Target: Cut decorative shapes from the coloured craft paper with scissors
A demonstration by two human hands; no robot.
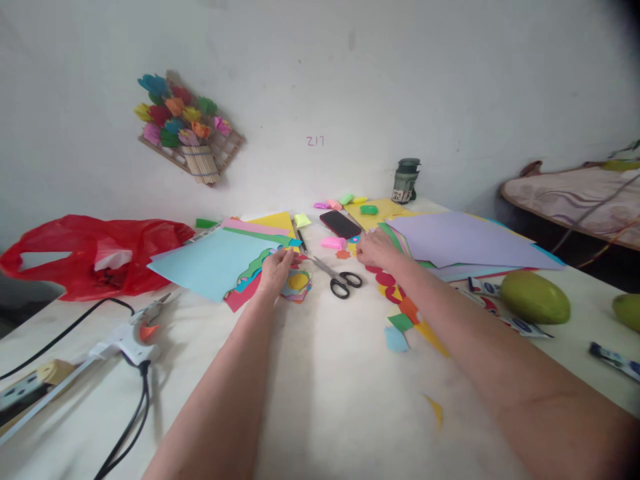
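Note:
My left hand (277, 270) is low over the table among small coloured paper cutouts, its fingers drawn together; anything between them is too small to make out. Just beside it lies a little pile of cut paper with a yellow circle (299, 281) on top. My right hand (374, 248) has its fingers curled down beside a blue paper flower (354, 239) and an orange one (343, 254); its fingertips are partly hidden. Between the hands rest scissors (339, 277) with black handles, blades slightly apart. Red paper circles (384, 277) lie below my right wrist.
Coloured sheets are stacked left (200, 260) and right (465, 240). A phone (341, 224), clay packets (333, 243) and a bottle (405, 181) stand farther back. A glue gun (133, 337) with cable, a red bag (100, 260) and a green fruit (535, 297) flank the arms.

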